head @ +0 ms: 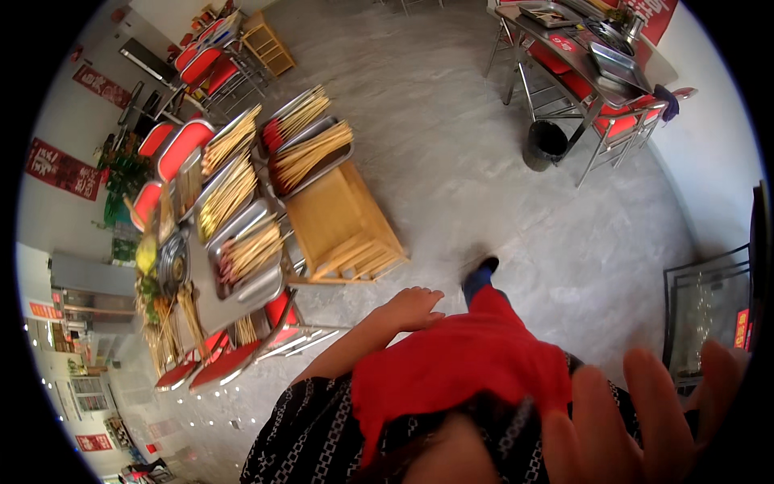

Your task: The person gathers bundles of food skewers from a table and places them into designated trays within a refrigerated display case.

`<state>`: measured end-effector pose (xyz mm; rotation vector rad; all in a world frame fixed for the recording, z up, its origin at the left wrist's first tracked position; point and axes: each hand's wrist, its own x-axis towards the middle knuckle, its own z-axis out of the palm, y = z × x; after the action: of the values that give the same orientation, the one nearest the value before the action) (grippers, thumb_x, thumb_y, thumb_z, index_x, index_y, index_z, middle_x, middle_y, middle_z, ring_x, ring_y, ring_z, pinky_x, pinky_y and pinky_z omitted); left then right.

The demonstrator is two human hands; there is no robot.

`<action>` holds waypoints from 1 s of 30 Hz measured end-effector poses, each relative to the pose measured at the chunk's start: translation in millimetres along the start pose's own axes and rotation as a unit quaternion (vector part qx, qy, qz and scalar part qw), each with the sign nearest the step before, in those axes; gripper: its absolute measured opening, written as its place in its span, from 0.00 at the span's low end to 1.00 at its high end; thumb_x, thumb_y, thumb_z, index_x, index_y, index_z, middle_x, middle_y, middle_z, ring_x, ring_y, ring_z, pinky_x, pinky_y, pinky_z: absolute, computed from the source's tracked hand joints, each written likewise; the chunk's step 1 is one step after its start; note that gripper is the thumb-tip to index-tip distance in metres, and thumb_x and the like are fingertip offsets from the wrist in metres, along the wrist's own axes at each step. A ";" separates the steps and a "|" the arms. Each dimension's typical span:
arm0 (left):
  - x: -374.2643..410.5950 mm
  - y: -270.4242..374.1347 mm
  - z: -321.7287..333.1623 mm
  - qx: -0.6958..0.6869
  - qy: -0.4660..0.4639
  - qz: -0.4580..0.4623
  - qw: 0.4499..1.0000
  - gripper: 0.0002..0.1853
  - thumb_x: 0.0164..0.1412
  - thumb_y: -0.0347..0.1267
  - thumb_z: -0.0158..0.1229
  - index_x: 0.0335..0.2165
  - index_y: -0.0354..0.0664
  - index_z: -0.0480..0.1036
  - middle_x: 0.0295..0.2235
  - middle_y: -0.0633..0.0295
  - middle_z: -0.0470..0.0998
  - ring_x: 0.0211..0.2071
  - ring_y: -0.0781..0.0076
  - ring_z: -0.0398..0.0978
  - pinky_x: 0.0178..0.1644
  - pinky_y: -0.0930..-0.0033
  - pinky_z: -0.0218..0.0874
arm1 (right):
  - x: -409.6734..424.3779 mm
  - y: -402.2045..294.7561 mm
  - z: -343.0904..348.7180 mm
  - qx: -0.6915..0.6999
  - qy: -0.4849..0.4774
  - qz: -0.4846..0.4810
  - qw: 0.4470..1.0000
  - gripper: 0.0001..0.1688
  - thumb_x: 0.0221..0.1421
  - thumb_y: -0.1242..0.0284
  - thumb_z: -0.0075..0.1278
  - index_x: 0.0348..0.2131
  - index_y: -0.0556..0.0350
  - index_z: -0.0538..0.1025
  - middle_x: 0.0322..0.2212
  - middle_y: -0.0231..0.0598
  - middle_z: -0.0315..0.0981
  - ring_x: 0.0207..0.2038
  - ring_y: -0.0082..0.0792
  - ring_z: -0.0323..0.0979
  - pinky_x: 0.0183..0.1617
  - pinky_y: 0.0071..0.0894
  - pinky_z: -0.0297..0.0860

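Observation:
My left hand hangs in front of the red apron, thumb apart from loosely bent fingers, with nothing seen in it. Close to the camera, my right hand is raised and blurred, fingers spread and bare. To the left, a metal tray of meat skewers rests on a table. Behind it lies another tray of bamboo-stick skewers. Two more trays of skewers sit on or beside a wooden stand. One shoe shows on the floor ahead.
Red folding chairs surround the skewer table. At the upper right stand a table with metal trays and a black bin near its legs. A dark metal-framed rack is on the right. Grey floor runs between.

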<state>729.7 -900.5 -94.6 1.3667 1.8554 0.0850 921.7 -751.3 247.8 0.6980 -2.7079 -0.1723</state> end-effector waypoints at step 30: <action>372.6 -307.5 -554.5 0.006 0.142 -0.115 0.983 0.28 0.52 0.42 0.55 0.48 0.36 0.65 0.44 0.47 0.71 0.46 0.49 0.67 0.49 0.59 0.59 | 18.6 648.6 540.9 0.296 -0.375 0.476 0.739 0.19 0.47 0.66 0.48 0.36 0.61 0.71 0.34 0.53 0.72 0.40 0.52 0.70 0.43 0.47 0.66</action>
<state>110.7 -503.5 -83.1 1.1855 2.2441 0.1571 425.9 -177.2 -124.0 -0.9414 -3.4719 0.8669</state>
